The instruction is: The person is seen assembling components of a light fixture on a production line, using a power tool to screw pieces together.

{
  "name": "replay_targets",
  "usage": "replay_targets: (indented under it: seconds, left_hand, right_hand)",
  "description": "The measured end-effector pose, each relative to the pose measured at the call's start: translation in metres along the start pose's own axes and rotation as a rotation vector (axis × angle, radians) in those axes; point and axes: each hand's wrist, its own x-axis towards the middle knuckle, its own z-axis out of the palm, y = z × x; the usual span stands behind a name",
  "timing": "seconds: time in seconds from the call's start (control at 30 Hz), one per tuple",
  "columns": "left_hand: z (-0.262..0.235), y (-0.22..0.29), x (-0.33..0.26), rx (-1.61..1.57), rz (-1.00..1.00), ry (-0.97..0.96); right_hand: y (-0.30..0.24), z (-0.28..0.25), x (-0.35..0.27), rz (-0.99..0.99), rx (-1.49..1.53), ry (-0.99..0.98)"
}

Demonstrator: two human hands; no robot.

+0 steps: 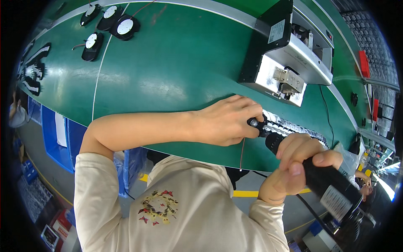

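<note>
Green belt covers the long tabletop (176,71), with four black round fans (125,27) lying at its far left and a metal machine (285,59) at the right. At the near edge, the left hand (224,122) has its grip pinched on a small black part (257,123). Just beside it, the right hand (300,166) has its grip wrapped around a black electric screwdriver (323,178), whose tip touches the part.
</note>
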Motion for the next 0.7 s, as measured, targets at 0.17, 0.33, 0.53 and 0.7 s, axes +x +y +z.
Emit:
replay_targets:
  seconds: [0.17,0.33,0.53,0.7]
  left_hand:
    - [-0.007,0.005,0.003,-0.038,-0.052,-0.047]
    - [-0.008,0.008,0.006,-0.070,-0.085,-0.018]
    - [-0.044,0.011,0.002,-0.069,-0.097,-0.104]
    - [-0.136,-0.011,-0.006,0.213,-0.292,-0.299]
  right_hand:
    - [-0.003,-0.005,-0.003,0.071,-0.080,-0.053]
    - [-0.001,-0.007,-0.004,0.092,-0.038,0.080]
    - [-0.040,-0.028,0.020,-0.233,0.275,0.147]
    - [-0.033,-0.042,0.026,-0.239,0.284,0.079]
